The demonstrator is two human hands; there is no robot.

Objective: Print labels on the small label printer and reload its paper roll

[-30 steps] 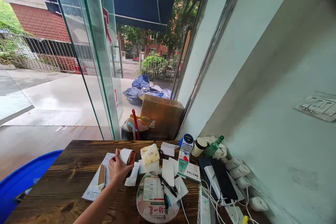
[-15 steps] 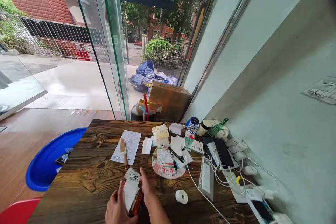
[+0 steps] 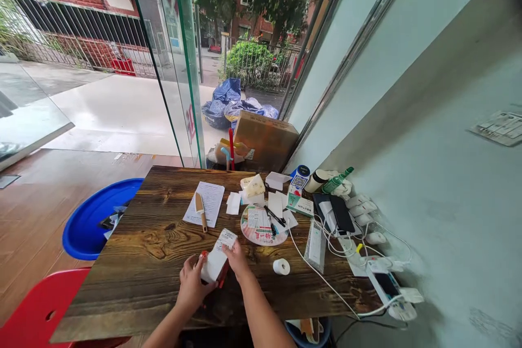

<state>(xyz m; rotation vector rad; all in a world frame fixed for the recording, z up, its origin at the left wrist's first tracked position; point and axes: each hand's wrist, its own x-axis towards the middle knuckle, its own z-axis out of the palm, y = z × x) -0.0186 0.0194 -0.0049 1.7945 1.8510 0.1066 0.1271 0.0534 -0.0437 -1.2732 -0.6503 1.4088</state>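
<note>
My left hand (image 3: 192,281) is wrapped around a small glossy red object (image 3: 223,274), most of which is hidden under a white printed paper slip (image 3: 215,262). The slip lies along the top of the object and stretches past its far end. On the right edge of that slip, my right hand (image 3: 236,258) has its fingers closed. Just beyond the hands, a knife-shaped tool with a tan handle (image 3: 200,210) rests on a printed sheet (image 3: 214,198). A white paper roll (image 3: 281,266) stands to the right of my right hand.
A round fan (image 3: 259,236) bears pens and papers on the wooden table (image 3: 134,277). White cables (image 3: 312,273), a phone (image 3: 343,216) and a green bottle (image 3: 337,180) line the wall side. A red chair (image 3: 44,304) and blue tub (image 3: 81,234) stand left; a bin (image 3: 322,337) is below.
The view has shifted, showing more of the table's near edge. My right hand has moved onto the slip, which now lies turned with its barcode no longer showing.
</note>
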